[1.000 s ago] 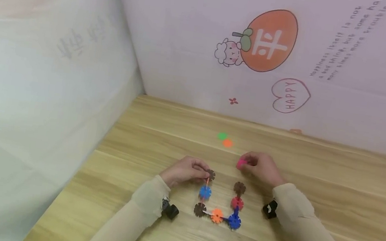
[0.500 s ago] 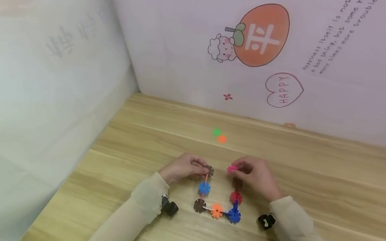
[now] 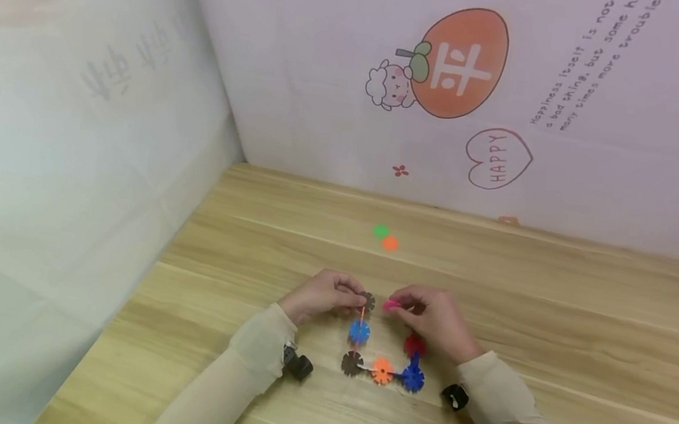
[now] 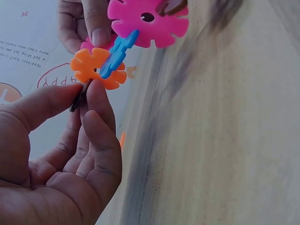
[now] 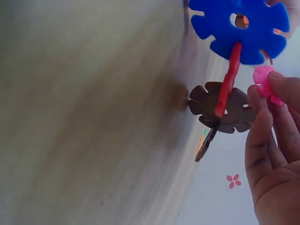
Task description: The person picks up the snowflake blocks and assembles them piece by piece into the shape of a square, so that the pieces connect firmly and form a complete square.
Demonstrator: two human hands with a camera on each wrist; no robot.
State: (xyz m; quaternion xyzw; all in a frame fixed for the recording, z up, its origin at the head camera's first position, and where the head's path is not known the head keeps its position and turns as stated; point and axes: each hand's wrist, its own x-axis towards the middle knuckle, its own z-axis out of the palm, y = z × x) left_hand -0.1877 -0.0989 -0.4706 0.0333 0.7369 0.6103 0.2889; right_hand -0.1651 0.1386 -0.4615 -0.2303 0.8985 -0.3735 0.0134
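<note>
Slotted plastic discs form a linked U-shaped chain on the table in the head view. My left hand [image 3: 324,297] pinches the brown disc [image 3: 369,303] at the chain's left end; the left wrist view shows it fixed to an orange disc [image 4: 84,65]. Beyond come a light blue disc [image 3: 359,331], a dark brown disc [image 3: 351,364], an orange disc [image 3: 383,372], a dark blue disc [image 3: 413,377] and a red disc [image 3: 414,345]. My right hand [image 3: 438,321] pinches a loose pink disc [image 5: 263,83], just right of the held brown one. Brown discs [image 5: 213,105] end the chain's right side, hidden from the head view.
A green disc [image 3: 381,231] and an orange disc [image 3: 390,244] lie farther back on the wooden table [image 3: 559,315]. Printed white cloth [image 3: 317,93] stands behind and to the left. A small black camera [image 3: 298,364] sits on my left wrist.
My right hand has carried the pink disc left and slightly down, near the brown disc in my left hand. It now covers the chain's right end. The left hand keeps its pinch.
</note>
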